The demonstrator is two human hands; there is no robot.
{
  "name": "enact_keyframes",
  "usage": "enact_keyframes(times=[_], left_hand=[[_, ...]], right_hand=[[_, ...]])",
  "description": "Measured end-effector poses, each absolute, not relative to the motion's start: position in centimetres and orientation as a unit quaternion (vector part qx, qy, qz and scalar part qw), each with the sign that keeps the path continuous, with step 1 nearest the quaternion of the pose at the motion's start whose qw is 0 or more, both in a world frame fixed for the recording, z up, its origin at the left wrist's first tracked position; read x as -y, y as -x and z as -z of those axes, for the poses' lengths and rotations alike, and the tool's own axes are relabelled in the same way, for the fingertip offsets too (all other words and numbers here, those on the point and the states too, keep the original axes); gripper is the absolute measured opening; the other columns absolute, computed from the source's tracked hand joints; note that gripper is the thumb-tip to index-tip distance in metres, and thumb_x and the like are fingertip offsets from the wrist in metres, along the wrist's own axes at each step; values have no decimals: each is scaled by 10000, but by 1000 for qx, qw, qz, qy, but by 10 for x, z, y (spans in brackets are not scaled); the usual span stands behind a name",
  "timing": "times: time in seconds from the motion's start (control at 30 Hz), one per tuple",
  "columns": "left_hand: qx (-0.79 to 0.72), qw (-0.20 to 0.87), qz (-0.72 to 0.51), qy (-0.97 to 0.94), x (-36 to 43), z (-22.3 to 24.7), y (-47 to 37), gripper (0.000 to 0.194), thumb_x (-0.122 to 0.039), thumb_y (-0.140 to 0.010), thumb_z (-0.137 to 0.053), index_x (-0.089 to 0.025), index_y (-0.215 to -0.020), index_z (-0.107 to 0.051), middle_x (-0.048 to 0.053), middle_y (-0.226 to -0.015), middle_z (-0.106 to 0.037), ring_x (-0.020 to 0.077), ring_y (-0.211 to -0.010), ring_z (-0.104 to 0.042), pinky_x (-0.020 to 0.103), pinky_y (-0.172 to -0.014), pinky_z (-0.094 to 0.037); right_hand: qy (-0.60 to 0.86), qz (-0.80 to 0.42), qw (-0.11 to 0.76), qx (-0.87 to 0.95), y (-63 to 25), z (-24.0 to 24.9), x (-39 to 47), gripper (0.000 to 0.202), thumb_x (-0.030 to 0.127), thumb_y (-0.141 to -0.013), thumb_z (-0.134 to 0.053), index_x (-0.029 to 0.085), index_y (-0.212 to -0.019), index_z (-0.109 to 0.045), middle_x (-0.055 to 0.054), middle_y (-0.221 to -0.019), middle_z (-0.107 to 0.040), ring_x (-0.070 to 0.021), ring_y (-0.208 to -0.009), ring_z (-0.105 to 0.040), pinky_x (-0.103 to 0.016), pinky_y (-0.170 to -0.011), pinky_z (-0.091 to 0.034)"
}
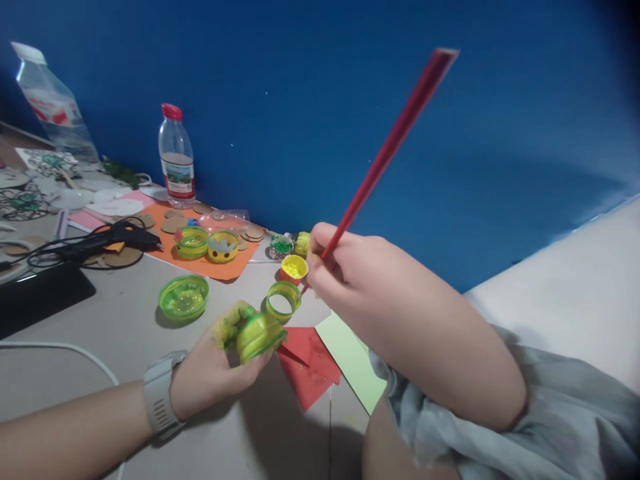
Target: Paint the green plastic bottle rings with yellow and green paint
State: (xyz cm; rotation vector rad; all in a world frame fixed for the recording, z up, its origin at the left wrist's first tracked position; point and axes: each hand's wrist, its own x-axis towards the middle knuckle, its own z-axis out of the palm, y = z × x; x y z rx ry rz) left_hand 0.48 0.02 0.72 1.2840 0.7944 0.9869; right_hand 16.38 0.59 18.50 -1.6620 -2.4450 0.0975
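Note:
My left hand (pixel 220 360), paint-smeared at the fingertips, is closed around a small yellow-green painted cup (pixel 259 335) tilted on its side. My right hand (pixel 340 263) pinches a long red paintbrush (pixel 383 157), its handle slanting up to the right. The brush tip is close to a yellow-green painted ring-shaped piece (pixel 284 313) with a pale middle; whether they touch I cannot tell. Just behind that stand a cup of yellow paint (pixel 294 267) and a cup with green contents (pixel 281 247). A shallow green painted bowl (pixel 183 298) lies left of my left hand.
Red paper (pixel 309 380) and pale green paper (pixel 350 360) lie at the front. Orange paper (pixel 220 269) carries painted pieces (pixel 223 248). Bottles (pixel 177 160) stand by the blue wall (pixel 280 100). Black cables (pixel 110 241) and a dark flat device (pixel 43 300) are at left.

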Motion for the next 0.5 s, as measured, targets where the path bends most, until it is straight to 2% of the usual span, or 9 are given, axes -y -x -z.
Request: enact_keyframes(times=[0.13,0.23,0.37,0.5], left_hand=[[-352,616,-442,-549,0,1,-4,263,-235,-792,-688,-213,-913,-456,57,-1069,-712,185,-977,-683,272,-886,-528],[-394,613,-418,-542,0,-2,-2,338,-279,-759,-735,-215,-957,-469,58,-1153,-691,201,-1042,-667,260,-884,-534],[-411,619,-392,-542,0,-14,-1,363,-292,-759,-739,-199,-991,-477,67,-1094,-717,203,-1004,-684,256,-864,-544],[-405,645,-391,-517,-1,-14,0,416,-299,-737,-763,-203,-999,-454,48,-1007,-738,180,-943,-696,251,-854,-540]], right_hand=[[590,-52,127,796,-167,-187,-4,223,296,-929,-396,213,-727,-443,57,-519,-415,-67,-415,-362,-190,-370,-257],[585,-50,172,791,-174,-191,1,227,328,-944,-393,231,-753,-469,69,-543,-472,-60,-435,-418,-155,-360,-297],[610,-17,198,767,-184,-193,6,266,388,-961,-364,246,-769,-483,68,-532,-465,-60,-419,-413,-147,-331,-279],[618,-34,227,752,-188,-192,7,275,406,-963,-360,248,-786,-499,78,-504,-461,-40,-360,-384,-128,-314,-270]])
